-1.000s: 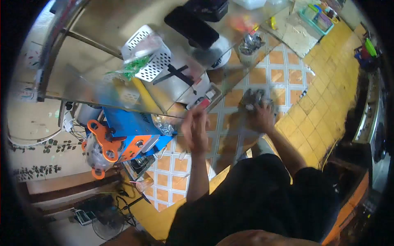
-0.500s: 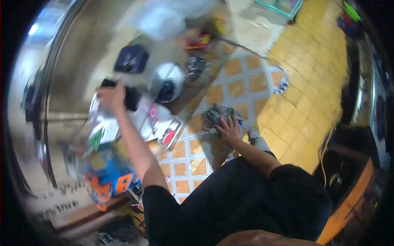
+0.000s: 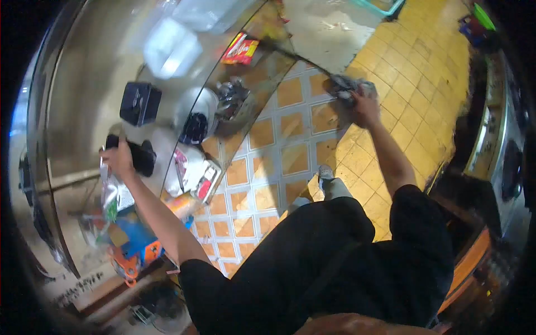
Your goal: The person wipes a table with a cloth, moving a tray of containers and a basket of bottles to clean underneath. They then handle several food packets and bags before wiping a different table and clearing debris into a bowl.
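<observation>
Right hand (image 3: 365, 106): fingers bunch the gray rag (image 3: 343, 85), upper right.
Rag: soft, light; I'd grab its middle.
Left hand (image 3: 119, 159): fingers curled on black box (image 3: 142, 158).

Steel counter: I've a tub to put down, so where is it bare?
Bare steel counter lies between the black box, the clear tub and the far rim, beyond the left hand holding a black object. Crowded: the near edge, from red packet past the white round item.
</observation>
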The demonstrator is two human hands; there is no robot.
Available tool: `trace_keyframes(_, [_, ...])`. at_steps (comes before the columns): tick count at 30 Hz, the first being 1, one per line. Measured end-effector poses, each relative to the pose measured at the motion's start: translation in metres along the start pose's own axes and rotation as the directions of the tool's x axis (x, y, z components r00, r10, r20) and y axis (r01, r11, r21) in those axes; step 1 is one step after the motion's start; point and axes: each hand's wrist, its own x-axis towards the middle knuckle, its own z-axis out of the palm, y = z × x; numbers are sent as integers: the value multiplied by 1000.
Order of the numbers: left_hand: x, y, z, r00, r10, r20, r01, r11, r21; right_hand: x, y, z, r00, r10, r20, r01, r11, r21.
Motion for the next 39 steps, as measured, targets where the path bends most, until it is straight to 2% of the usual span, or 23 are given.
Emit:
trace_keyframes(1, [-11,8,-15,999,19,27,-18,1000,-18,15,12,8,988,52,-145,-28,986,165])
trace_keyframes(5, [-19,23,-29,998,-19,62,19,1000,6,8,-39,-54,996,-69,-57,77,986,147])
trace_keyframes(7, [-20,17,-33,996,-22,84,22,1000,-5,-14,-81,-51,960,-242,-140,265,946,187])
trace_keyframes(8, [-28,30,-43,995,-15,101,18,999,-31,-27,-117,-47,959,-269,-93,280,950,135])
trace_keyframes(9, [-30,38,-45,998,-23,59,22,999,23,-51,-155,-50,966,-252,53,232,942,242])
trace_keyframes(10, [-31,39,-45,998,-34,49,32,999,27,-69,-186,-29,926,-376,30,370,920,132])
trace_keyframes(11, [-31,40,-44,1000,1,30,-1,1000,16,-91,-219,-31,909,-410,76,390,901,190])
trace_keyframes(14, [-39,44,-50,999,25,43,-25,1000,3,-126,-270,41,838,-543,-56,543,819,185])
trace_keyframes(17, [-41,44,-50,997,72,33,-70,996,-63,-111,-280,23,891,-413,191,380,906,185])
trace_keyframes(20, [-50,32,-54,987,149,-61,-154,984,-88,-60,-231,21,964,-262,49,253,958,131])
trace_keyframes(23, [-91,21,-85,943,245,-227,-312,889,-336,-20,-151,34,979,-192,-71,184,977,-109])
trace_keyframes(24, [-117,19,-106,936,259,-237,-344,813,-470,-13,-137,19,987,-159,-17,155,977,-146])
trace_keyframes(25, [-146,7,-118,940,224,-257,-333,762,-555,-6,-144,-26,984,-11,176,20,998,-52])
trace_keyframes(26, [-178,-10,-124,943,188,-273,-324,703,-633,-2,-125,-15,971,-220,-94,205,968,-148])
trace_keyframes(27, [-212,-27,-128,910,219,-352,-395,718,-573,11,-121,-8,993,-87,-84,82,995,-63])
trace_keyframes(28, [-249,-55,-123,904,225,-365,-396,764,-510,10,-137,-15,991,-98,-86,93,994,-62])
trace_keyframes(30, [-342,-110,-103,975,108,-196,-189,866,-463,2,-201,-67,979,-62,196,44,994,99])
trace_keyframes(31, [-383,-126,-100,999,-33,28,42,905,-424,-13,-248,-102,937,-200,285,141,967,214])
trace_keyframes(32, [-424,-139,-88,985,-137,101,170,834,-525,-15,-258,-26,904,-424,52,409,894,180])
trace_keyframes(33, [-480,-172,-69,926,-266,269,370,787,-494,-32,-316,-47,932,-339,131,328,940,95])
trace_keyframes(34, [-513,-169,-76,922,-276,271,377,795,-475,-30,-352,-27,857,-450,251,398,888,232])
trace_keyframes(36, [-603,-210,-64,783,-444,435,620,613,-490,-40,-424,19,820,-560,115,524,817,242])
trace_keyframes(39, [-650,-212,-77,743,-469,477,658,641,-395,-52,-471,39,814,-579,51,563,807,178])
